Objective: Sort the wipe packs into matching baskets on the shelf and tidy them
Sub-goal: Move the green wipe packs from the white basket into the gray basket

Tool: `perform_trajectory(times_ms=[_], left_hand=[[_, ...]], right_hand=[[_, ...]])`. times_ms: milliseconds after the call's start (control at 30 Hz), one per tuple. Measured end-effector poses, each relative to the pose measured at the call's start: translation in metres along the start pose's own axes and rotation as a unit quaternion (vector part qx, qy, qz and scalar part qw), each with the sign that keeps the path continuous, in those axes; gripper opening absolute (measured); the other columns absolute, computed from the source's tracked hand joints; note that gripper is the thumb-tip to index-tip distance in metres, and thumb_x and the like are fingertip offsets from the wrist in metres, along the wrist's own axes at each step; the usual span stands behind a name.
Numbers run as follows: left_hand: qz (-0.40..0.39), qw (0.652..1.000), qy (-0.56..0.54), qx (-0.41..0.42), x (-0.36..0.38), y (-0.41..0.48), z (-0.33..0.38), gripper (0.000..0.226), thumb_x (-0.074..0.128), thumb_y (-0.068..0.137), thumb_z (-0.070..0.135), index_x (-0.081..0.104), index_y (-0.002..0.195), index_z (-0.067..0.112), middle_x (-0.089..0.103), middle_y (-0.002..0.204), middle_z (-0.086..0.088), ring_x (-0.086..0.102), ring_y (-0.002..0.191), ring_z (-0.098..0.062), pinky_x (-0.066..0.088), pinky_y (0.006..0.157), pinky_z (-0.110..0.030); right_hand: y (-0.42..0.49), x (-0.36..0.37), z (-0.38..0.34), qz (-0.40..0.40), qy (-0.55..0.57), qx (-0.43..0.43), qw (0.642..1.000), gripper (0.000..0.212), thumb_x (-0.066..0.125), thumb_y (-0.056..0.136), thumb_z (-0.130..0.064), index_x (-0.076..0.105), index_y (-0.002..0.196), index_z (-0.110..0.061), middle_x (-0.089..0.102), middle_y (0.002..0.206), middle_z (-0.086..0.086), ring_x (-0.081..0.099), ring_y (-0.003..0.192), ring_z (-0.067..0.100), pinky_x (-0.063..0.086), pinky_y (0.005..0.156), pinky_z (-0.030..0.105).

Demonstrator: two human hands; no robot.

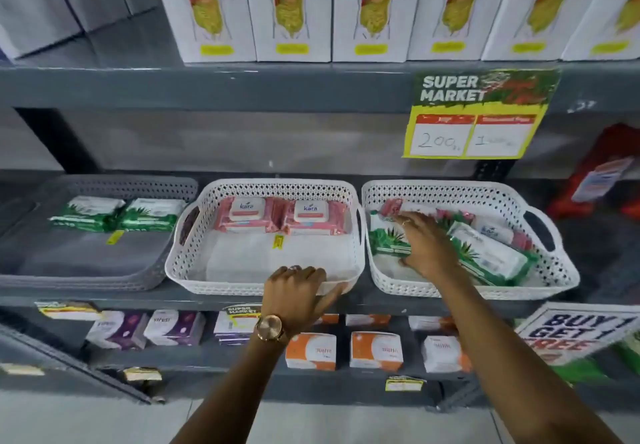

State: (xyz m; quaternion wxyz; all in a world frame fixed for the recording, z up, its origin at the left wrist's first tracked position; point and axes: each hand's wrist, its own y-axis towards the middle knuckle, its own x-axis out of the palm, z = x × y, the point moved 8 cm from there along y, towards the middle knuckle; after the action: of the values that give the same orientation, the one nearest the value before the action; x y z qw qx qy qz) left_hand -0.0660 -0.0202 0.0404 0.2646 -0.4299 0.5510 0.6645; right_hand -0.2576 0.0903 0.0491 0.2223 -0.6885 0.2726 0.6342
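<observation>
My right hand (427,241) lies spread, fingers loose, over the mixed heap in the right white basket (561,272), fingertips on a pink pack (391,207) at its back left corner and palm pressing a green pack (386,241); it closes on nothing. My left hand (298,289), wearing a gold watch (269,327), curls over the front rim of the middle white basket (263,286), gripping that rim. Taking this middle basket as the landmark: two pink packs (280,216) sit side by side against its back wall. To its left, the grey basket (86,270) holds two green packs (117,215) at the back. To its right, more green and pink packs lie jumbled.
</observation>
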Motion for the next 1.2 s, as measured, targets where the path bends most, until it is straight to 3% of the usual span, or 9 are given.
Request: perform_trajectory(times_ms=[267,433,567,700,833,967,1200], left_hand=[[-0.019,0.999,-0.029,0.036,0.002,-0.002,-0.004,0.042,0.042,0.092,0.056,0.063,0.079,0.022,0.068,0.069,0.006,0.062,0.057,-0.015,0.046,0.054,-0.023],[-0.029,0.999,-0.037,0.023,-0.009,-0.013,-0.036,0.050,0.034,0.093,0.060,0.064,0.076,0.023,0.067,0.065,0.006,0.061,0.054,-0.015,0.045,0.051,-0.024],[-0.023,0.999,-0.022,0.006,-0.023,-0.030,-0.090,0.053,0.036,0.091,0.064,0.064,0.071,0.023,0.063,0.059,0.005,0.059,0.052,-0.016,0.041,0.051,-0.024],[0.017,0.999,-0.026,0.039,-0.047,-0.049,-0.137,0.043,0.044,0.092,0.054,0.069,0.080,0.021,0.069,0.070,0.003,0.065,0.072,-0.020,0.050,0.067,-0.032],[0.068,0.996,-0.015,0.064,-0.077,-0.068,-0.184,0.027,0.056,0.089,0.038,0.069,0.094,0.014,0.071,0.091,-0.001,0.063,0.093,-0.024,0.045,0.087,-0.036],[0.057,0.998,-0.013,0.022,-0.092,-0.096,-0.244,0.026,0.054,0.090,0.036,0.065,0.101,0.016,0.069,0.098,-0.001,0.061,0.092,-0.023,0.043,0.082,-0.033],[0.035,0.999,0.011,-0.040,-0.101,-0.138,-0.325,0.036,0.042,0.095,0.042,0.066,0.096,0.015,0.069,0.092,-0.001,0.061,0.088,-0.026,0.040,0.074,-0.036]], right_hand=[[0.003,-0.016,0.010,0.059,0.006,0.053,0.997,0.089,0.087,0.058,-0.024,0.047,0.137,-0.019,0.062,0.129,0.008,0.056,0.117,0.027,0.041,0.102,0.038],[-0.016,-0.041,0.008,0.123,0.060,0.121,0.983,0.089,0.091,0.050,-0.024,0.054,0.131,-0.014,0.063,0.126,0.018,0.054,0.116,0.037,0.040,0.105,0.047],[-0.032,-0.071,-0.016,0.187,0.093,0.144,0.967,0.087,0.092,0.049,-0.020,0.056,0.128,-0.012,0.065,0.122,0.021,0.055,0.110,0.043,0.045,0.098,0.051],[-0.037,-0.100,-0.073,0.232,0.119,0.127,0.957,0.084,0.091,0.051,-0.017,0.057,0.127,-0.008,0.065,0.121,0.022,0.055,0.108,0.042,0.046,0.093,0.049],[-0.017,-0.099,-0.163,0.214,0.187,0.079,0.956,0.085,0.092,0.049,-0.020,0.058,0.126,-0.007,0.066,0.121,0.019,0.060,0.107,0.037,0.048,0.094,0.045],[0.009,-0.079,-0.267,0.167,0.244,0.017,0.955,0.081,0.091,0.049,-0.020,0.061,0.124,-0.010,0.069,0.118,0.014,0.062,0.104,0.032,0.049,0.092,0.038],[0.068,-0.036,-0.427,0.049,0.212,-0.089,0.972,0.085,0.087,0.054,-0.041,0.056,0.129,-0.016,0.063,0.129,0.008,0.059,0.115,0.026,0.047,0.098,0.033]])
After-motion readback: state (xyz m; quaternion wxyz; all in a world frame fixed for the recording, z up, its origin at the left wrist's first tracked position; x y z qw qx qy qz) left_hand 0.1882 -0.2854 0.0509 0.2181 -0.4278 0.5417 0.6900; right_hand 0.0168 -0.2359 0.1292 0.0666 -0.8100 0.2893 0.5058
